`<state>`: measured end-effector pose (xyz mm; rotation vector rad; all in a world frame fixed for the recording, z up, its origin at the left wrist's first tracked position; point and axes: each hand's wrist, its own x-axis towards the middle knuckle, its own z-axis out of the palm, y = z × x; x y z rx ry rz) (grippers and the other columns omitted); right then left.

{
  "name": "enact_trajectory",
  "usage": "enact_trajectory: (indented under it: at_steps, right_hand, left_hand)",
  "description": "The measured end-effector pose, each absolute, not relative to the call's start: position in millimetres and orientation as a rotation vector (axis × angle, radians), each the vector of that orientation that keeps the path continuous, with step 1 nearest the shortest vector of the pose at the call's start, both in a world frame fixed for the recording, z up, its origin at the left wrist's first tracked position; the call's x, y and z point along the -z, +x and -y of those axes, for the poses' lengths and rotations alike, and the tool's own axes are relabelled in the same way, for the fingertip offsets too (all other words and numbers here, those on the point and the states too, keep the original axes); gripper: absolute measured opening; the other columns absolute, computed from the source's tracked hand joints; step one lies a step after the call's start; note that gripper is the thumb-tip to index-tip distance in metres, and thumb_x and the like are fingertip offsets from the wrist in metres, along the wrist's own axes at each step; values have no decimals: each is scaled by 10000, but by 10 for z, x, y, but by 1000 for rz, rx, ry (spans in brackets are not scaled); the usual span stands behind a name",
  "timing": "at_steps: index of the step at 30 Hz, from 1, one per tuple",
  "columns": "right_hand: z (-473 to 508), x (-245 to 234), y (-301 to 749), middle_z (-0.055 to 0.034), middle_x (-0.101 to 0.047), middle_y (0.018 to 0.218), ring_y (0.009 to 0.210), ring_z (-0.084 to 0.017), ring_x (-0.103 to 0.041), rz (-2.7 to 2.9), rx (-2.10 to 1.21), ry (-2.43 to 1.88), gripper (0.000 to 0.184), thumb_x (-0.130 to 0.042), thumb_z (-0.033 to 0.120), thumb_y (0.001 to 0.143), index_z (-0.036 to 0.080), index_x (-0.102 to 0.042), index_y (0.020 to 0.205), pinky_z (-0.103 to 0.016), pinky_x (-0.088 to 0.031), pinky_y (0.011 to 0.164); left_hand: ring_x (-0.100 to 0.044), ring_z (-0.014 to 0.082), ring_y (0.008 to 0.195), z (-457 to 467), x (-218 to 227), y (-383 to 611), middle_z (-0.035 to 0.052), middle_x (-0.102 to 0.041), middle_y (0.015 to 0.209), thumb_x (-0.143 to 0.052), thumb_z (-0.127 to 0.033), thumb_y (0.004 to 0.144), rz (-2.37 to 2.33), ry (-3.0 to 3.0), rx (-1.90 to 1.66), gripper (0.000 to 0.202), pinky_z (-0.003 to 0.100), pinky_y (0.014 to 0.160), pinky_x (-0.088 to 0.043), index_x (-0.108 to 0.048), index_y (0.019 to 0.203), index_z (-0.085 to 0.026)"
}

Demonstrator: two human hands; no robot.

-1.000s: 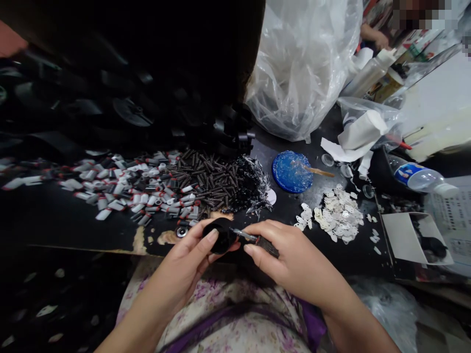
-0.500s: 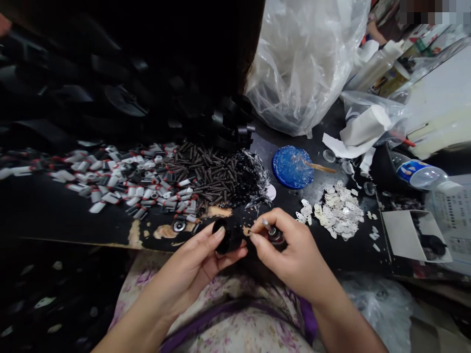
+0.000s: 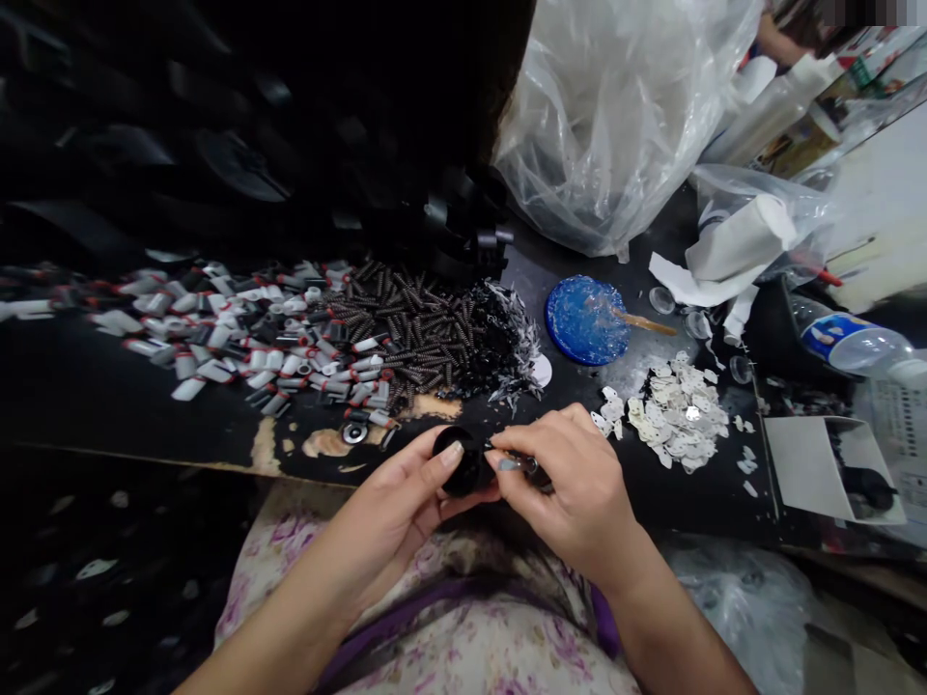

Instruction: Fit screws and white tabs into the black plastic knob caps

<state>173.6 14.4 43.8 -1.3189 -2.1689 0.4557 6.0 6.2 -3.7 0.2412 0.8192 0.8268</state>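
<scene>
My left hand (image 3: 395,507) is closed on a small round black plastic part (image 3: 463,465), held at the near edge of the dark table (image 3: 108,405). My right hand (image 3: 572,487) pinches a thin tool with a metal tip (image 3: 516,464), its point at the black part's rim. Both hands meet over my lap, just in front of the table edge. Behind them lie a pile of dark springs (image 3: 416,338), a heap of white and red small pieces (image 3: 232,328) and a clump of black shredded bits (image 3: 503,347).
A blue round lid with a wooden stick (image 3: 586,319) and a scatter of small white flat pieces (image 3: 677,415) lie to the right. A big clear plastic bag (image 3: 623,116), a water bottle (image 3: 851,343), a small open box (image 3: 832,468) and stacked black parts (image 3: 238,154) surround them.
My right hand turned the tool from lying flat to pointing up, then brought its tip back against the black part. The view shifted slightly; my left hand kept its hold.
</scene>
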Motion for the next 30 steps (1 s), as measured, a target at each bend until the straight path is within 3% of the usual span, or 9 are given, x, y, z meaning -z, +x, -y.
enact_trajectory:
  at_steps: [6,13,18,27,30]
  right_hand:
    - [-164,-525,1768,-35,-698,813,709,-152,-559,2279,-497,-1320,145,-536,172,956,142,-664,1017,-334,-356,695]
    - [-148,-674,1814,-24,-667,1101,975,-169,-631,2091,-1057,-1614,296,-632,162,892,233,-567,1173,-296,-468,829]
    - [-202,-733,1819,-7,-701,1150,1054,-167,-648,2109,-1246,-1524,191,-575,245,964,254,-633,1145,-288,-481,906]
    - [-210,-770,1831,-12,-727,1099,1014,-165,-664,2101,-1224,-1537,151,-581,241,955,240,-689,1062,-265,-480,888]
    - [-187,-796,1847,-9,-739,969,909,-157,-667,1980,-1414,-1550,139,-569,254,956,231,-701,991,-260,-483,823]
  left_hand:
    - [-706,183,888,-85,43,83,28,-770,951,-684,-269,873,-866,231,-868,129,279,788,-613,-760,973,-237]
    - [-716,197,917,-128,32,-31,34,-765,1017,-718,-310,845,-974,265,-968,161,297,848,-605,-763,978,-231]
    - [-724,202,905,-128,86,-155,22,-751,1093,-721,-347,837,-997,345,-919,197,309,858,-601,-758,1008,-256]
    - [-722,223,831,-152,125,-178,45,-758,998,-718,-400,823,-1014,530,-778,277,282,735,-584,-739,1071,-280]
    - [-698,231,830,-147,67,-254,43,-758,937,-735,-441,785,-1136,887,-788,248,256,746,-554,-777,980,-294]
